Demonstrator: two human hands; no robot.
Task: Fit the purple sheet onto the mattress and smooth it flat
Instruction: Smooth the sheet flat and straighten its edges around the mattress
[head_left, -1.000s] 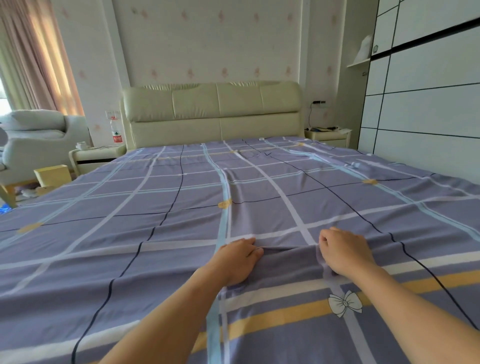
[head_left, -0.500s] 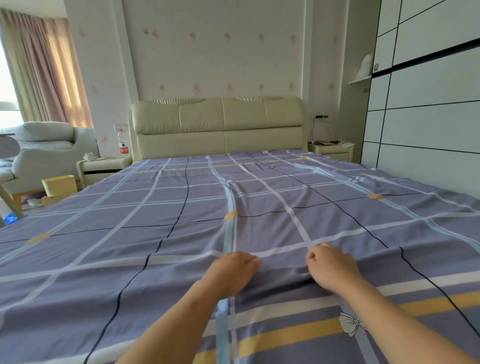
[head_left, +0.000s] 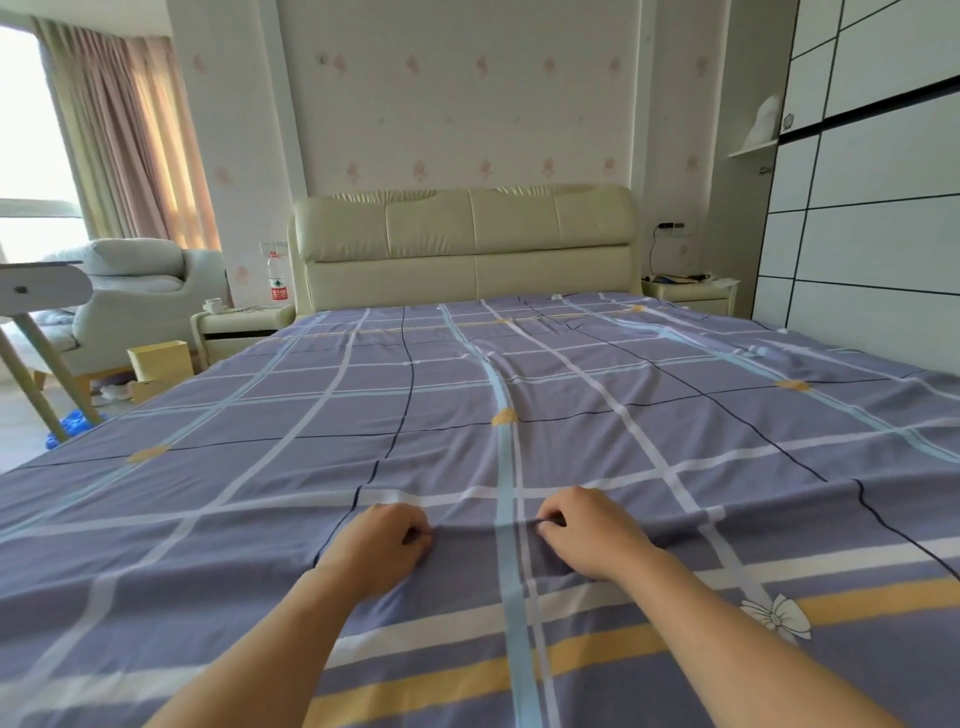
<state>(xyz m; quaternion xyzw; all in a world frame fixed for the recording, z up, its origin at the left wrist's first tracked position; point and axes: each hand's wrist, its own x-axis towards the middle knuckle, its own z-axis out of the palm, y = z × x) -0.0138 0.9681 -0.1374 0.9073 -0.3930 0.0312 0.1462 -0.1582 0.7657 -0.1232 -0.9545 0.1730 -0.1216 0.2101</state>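
Two hands grip the purple sheet (head_left: 467, 441). The left hand (head_left: 382, 545) and right hand (head_left: 587, 535) sit side by side, knuckles up, fingers curled and pinching a low ridge of cloth bunched between them. The sheet lies spread over the whole mattress, which is hidden under it.

Likely reason for the hold: gather slack near the foot end, then tug toward the person to draw out the creases beyond the grip. Faint wrinkles fan away from the pinch. A light blue stripe (head_left: 506, 519) passes between the hands, closer to the right one, and bends a little farther out.

The sheet's long axis runs straight away from the grip, foot to head, ending at the cream headboard (head_left: 462, 239) far ahead. A white bow print (head_left: 776, 616) lies nearer the person than the grip, to its right.

Far out, left of the grip: a nightstand (head_left: 236, 325) and an armchair (head_left: 140, 291). Far out to the right: a panelled wardrobe (head_left: 857, 234).
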